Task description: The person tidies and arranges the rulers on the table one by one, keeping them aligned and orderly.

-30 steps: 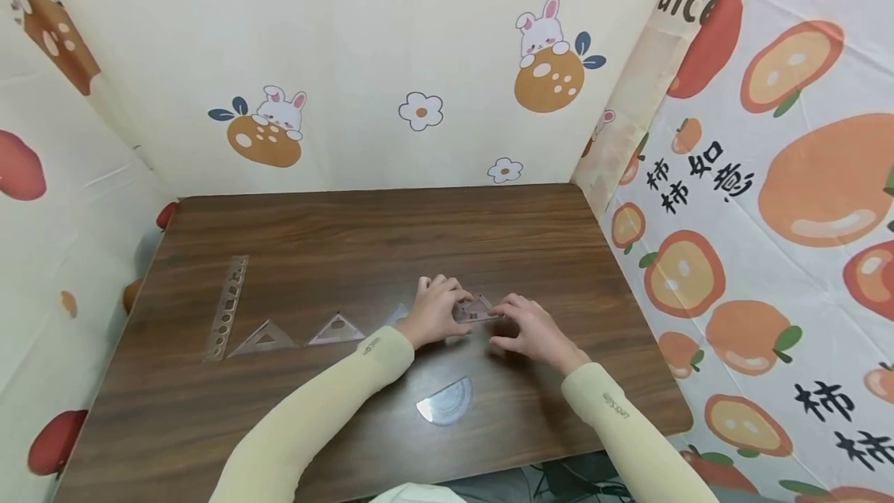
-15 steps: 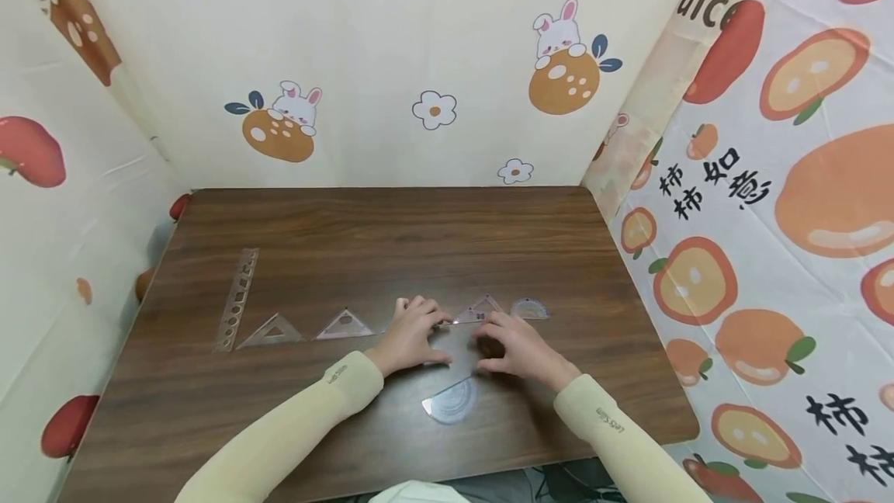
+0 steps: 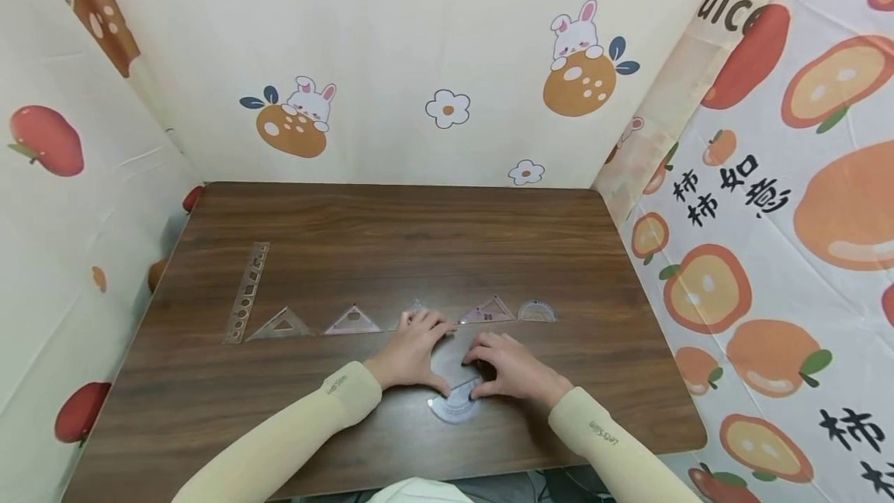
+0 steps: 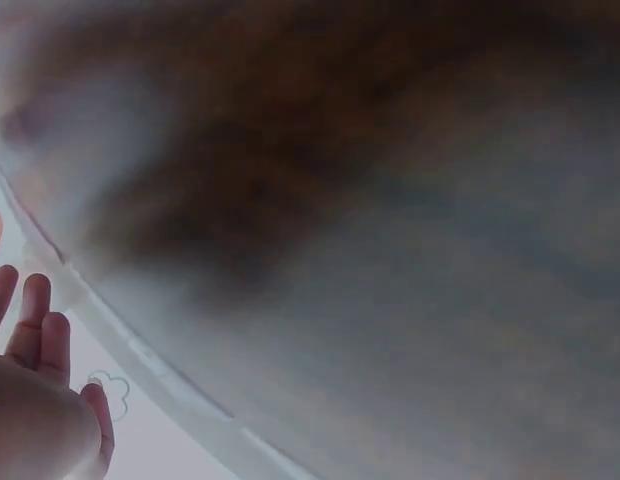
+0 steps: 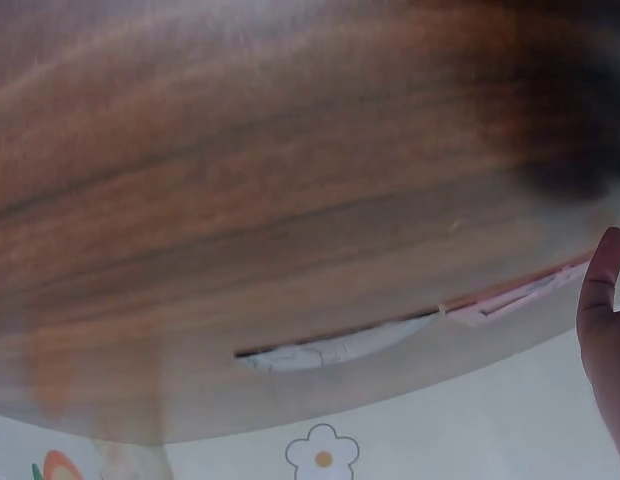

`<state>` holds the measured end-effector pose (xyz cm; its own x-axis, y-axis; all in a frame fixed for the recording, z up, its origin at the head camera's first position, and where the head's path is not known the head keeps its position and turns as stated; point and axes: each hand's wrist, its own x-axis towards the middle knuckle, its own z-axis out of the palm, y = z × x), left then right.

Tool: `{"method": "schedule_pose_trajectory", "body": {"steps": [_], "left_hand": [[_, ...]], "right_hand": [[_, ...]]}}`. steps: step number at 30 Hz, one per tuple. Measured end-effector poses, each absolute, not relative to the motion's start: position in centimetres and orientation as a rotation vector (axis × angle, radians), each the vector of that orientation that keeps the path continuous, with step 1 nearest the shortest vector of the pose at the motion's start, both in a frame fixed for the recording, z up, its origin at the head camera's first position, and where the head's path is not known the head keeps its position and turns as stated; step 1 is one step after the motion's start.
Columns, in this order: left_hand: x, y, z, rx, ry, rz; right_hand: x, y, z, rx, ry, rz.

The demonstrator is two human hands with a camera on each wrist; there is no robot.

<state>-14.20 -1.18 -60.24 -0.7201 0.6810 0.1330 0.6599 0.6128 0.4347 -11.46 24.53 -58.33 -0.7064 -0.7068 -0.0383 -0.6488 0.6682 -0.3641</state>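
In the head view, a clear protractor [image 3: 452,408] lies near the front of the table, tilted, partly under my thumbs. My left hand [image 3: 414,353] is at its upper left, thumb tip at its edge; my right hand [image 3: 515,367] is at its upper right, fingers bent loosely. Whether either thumb touches it is unclear. Behind them, a pinkish set square [image 3: 489,310] and another protractor [image 3: 537,310] stand in the row. The left wrist view shows spread fingers of my left hand [image 4: 40,400] with nothing visible in them. My right hand [image 5: 608,345] is at that wrist view's edge.
Along the row to the left lie a clear stencil ruler [image 3: 246,293], a set square [image 3: 282,324] and a pinkish set square [image 3: 352,321]. A clear piece [image 3: 417,306] is mostly hidden behind my left hand. Walls with printed cloth enclose the wooden table [image 3: 391,239].
Both hands have left the pinkish set square in the row and come nearer to the front protractor. The farther protractor, hidden earlier, is uncovered. The head view has shifted slightly.
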Motion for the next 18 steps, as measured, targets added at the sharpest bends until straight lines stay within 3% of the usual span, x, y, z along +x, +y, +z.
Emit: {"method": "schedule_pose_trajectory", "body": {"steps": [18], "left_hand": [[-13.7,-1.3,-60.4,1.181,2.728,0.684]], "right_hand": [[-12.3,24.7,-59.3,-0.987,2.803,-0.427]]}}
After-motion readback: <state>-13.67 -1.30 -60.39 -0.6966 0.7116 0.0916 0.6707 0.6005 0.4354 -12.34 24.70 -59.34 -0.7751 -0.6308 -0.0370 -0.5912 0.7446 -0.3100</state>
